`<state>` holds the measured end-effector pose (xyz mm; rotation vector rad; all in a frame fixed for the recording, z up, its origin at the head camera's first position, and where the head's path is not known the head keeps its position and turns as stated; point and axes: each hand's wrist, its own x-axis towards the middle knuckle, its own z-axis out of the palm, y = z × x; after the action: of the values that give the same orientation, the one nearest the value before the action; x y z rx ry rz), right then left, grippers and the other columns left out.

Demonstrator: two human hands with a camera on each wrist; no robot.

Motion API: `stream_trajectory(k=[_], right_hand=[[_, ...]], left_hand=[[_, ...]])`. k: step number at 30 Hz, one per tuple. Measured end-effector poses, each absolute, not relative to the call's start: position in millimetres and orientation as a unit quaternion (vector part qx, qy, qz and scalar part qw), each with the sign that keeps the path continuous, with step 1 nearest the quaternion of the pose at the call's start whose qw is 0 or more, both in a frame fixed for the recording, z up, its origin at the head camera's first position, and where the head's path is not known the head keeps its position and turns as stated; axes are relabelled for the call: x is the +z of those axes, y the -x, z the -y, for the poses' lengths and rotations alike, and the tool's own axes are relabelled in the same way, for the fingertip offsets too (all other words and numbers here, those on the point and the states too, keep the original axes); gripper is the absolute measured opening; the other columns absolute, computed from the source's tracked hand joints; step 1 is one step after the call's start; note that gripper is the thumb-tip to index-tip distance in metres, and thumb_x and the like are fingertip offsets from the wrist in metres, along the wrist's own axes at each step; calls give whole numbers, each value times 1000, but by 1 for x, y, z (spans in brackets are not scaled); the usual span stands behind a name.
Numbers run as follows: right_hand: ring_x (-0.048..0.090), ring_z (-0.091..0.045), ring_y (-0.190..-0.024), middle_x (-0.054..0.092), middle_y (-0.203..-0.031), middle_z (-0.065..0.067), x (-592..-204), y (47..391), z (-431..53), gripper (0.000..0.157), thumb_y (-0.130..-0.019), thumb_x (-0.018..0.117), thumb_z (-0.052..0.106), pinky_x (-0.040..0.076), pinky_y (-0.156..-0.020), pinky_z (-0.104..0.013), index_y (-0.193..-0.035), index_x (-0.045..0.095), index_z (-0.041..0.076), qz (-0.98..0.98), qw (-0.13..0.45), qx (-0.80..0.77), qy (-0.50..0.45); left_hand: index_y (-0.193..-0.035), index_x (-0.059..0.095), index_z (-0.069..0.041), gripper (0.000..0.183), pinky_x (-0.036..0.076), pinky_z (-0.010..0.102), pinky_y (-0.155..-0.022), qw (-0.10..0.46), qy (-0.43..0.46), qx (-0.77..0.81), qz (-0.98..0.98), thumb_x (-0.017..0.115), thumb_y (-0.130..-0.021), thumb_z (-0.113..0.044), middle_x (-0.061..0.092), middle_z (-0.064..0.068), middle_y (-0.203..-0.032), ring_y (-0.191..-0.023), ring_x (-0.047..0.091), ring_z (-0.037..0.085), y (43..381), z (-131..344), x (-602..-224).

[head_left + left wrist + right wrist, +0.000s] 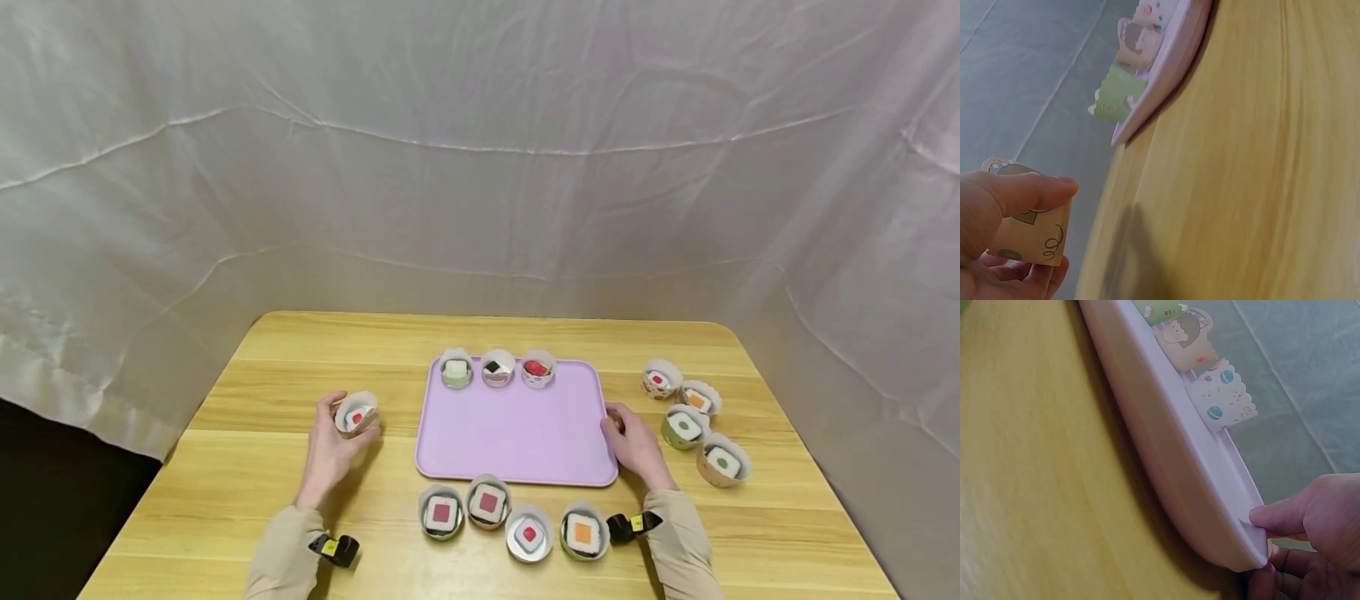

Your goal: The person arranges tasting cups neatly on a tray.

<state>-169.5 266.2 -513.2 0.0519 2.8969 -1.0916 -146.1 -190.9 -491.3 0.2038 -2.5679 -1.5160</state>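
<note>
One pale curtain [480, 208] backs and flanks the table [315, 342], presumably to screen off the surroundings; its cloth looks satiny and creased. The table, wood-grained with rounded far corners, carries the tray [517, 433] near its middle, within reach of both hands. The tray is smooth, lilac, apparently plastic, an oblong with a low rim. The right hand [633, 437] pinches its right edge, thumb above and fingers below, likely to steady it. The left hand [333, 450], left of the tray, pinches a cup [1032, 240] by its sides between thumb and fingers, upright, probably so nothing tips out. Three tray cups [1222, 397] line the far edge; four near cups [512, 546] sit in front and four right cups [711, 473] beside it, perhaps grouped for easy reach. All look like round printed paper, several scalloped. Smallest are the fillings [582, 534], mostly squarish white blocks with coloured centres.
</note>
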Motion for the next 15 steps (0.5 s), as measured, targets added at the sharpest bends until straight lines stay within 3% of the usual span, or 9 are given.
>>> stream_trajectory(k=[15], right_hand=[[50, -20, -74, 56, -84, -9, -513, 169, -266, 40, -103, 50, 16, 39, -66, -30, -138, 54, -2, -936, 25, -352, -17]], left_hand=[[-140, 38, 8, 75, 44, 56, -112, 69, 2, -505, 860, 80, -79, 0, 57, 33, -132, -123, 57, 44, 160, 159, -490]])
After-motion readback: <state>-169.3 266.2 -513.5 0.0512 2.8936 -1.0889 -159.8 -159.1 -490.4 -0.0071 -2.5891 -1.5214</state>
